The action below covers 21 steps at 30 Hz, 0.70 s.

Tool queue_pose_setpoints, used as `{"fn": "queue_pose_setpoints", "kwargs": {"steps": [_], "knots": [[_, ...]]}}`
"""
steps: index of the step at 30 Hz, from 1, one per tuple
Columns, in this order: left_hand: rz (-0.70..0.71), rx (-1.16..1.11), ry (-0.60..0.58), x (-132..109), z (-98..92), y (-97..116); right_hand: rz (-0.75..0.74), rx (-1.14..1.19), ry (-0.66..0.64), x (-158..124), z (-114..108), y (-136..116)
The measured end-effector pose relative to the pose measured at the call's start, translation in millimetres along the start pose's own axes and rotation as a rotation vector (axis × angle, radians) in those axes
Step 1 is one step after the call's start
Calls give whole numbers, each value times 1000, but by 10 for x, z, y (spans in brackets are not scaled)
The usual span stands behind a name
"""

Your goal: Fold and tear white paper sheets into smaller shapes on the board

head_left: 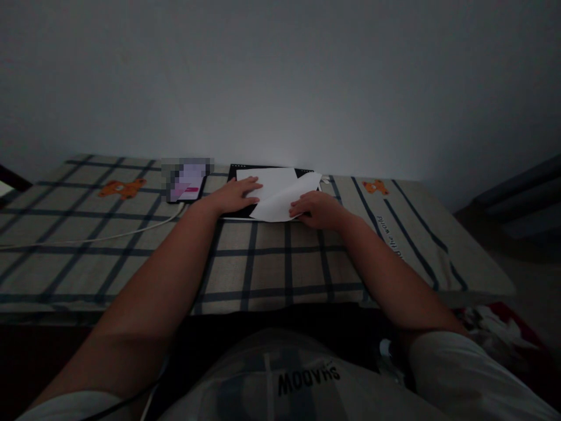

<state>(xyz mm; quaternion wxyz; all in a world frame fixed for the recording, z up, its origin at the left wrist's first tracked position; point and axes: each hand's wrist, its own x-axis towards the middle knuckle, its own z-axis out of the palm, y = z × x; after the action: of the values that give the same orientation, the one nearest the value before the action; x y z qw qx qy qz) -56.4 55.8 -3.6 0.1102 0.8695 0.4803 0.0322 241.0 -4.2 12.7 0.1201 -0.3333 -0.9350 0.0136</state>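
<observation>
A white sheet of paper [280,193] lies on a dark flat board [307,173] near the wall, with one corner folded over toward the right. My left hand [234,196] rests flat on the paper's left side, fingers stretched out. My right hand [318,209] lies at the paper's lower right edge with curled fingers touching the folded flap. The room is dim.
A checked cloth with orange cartoon prints [263,257] covers the surface. A lit phone [186,181] lies left of the board, with a white cable [100,237] running off to the left. A plain wall stands behind. Crumpled cloth [495,333] lies at the lower right.
</observation>
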Motion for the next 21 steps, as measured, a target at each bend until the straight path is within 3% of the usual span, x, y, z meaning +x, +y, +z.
{"fn": "queue_pose_setpoints", "kwargs": {"steps": [9,21], "knots": [[0,13,1,-4,-9,21,38,7,-34,-17,8,3],[-28,138,76,-81,-96,145,-66,42,67,-21,-4,65]]}}
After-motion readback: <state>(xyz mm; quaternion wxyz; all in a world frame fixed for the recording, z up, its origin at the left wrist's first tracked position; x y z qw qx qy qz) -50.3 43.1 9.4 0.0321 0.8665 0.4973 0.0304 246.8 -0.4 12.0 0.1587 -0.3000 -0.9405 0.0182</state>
